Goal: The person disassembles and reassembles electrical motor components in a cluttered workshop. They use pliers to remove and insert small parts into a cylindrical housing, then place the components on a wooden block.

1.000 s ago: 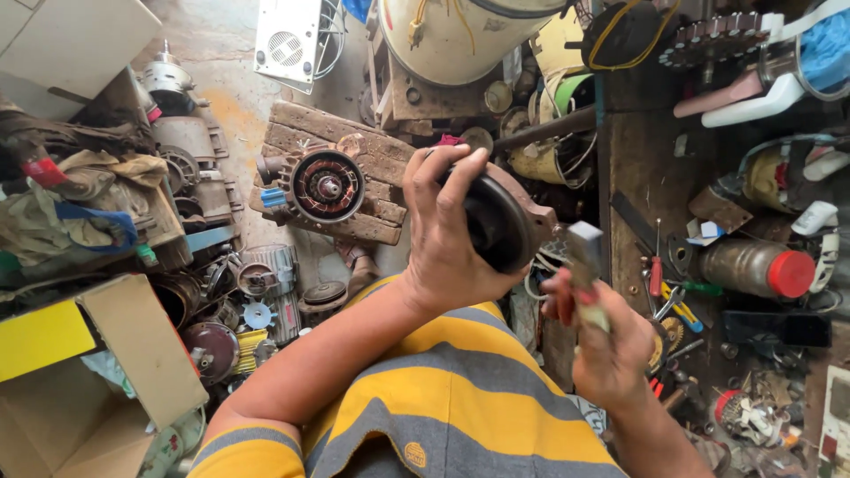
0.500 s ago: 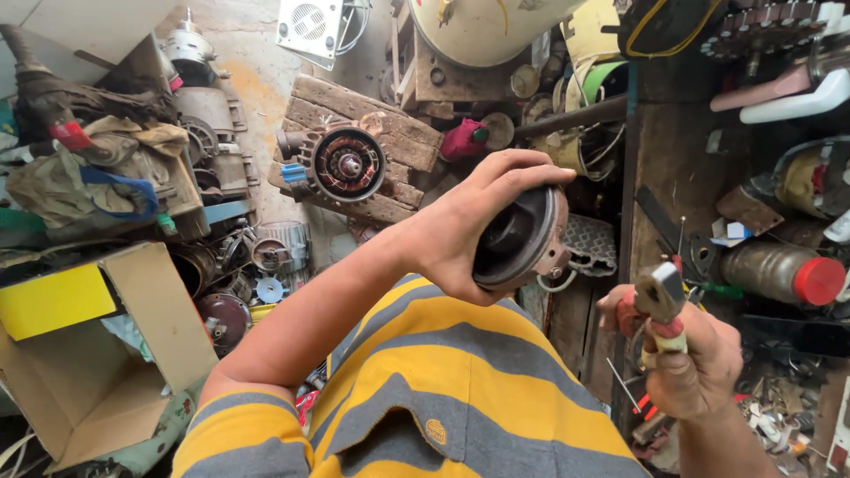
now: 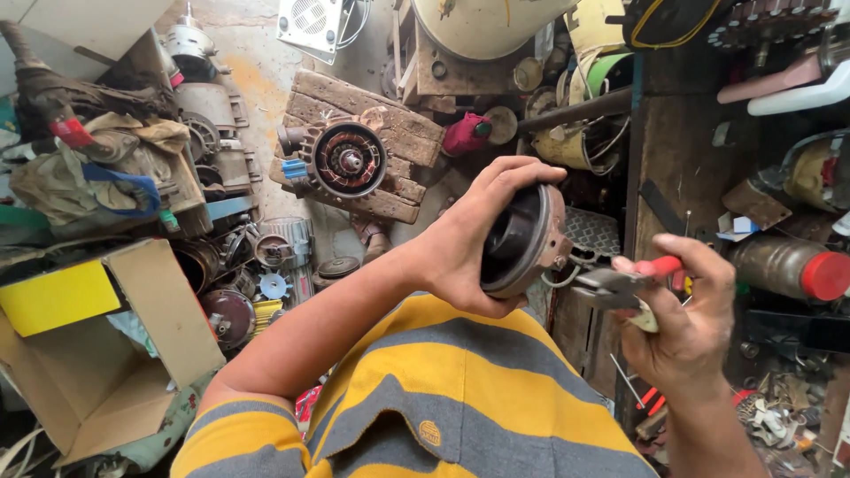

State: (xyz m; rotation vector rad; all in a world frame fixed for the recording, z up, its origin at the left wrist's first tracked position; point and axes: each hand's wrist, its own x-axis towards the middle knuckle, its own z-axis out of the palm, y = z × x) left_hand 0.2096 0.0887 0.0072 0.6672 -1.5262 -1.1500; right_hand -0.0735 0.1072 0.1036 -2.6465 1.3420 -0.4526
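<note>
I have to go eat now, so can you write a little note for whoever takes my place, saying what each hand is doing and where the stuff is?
Left hand: wrapped around a round rusty motor end cover, held up at chest height with its dark hollow side facing left.
Right hand: gripping red-handled pliers, whose nose points at the cover's rim beside a small loop of wire.
Nearby: an opened motor with copper windings sits on a wooden block on the floor.
Done: the cover is off and in hand.
Left: I cannot tell whether the pliers grip anything yet.
</note>
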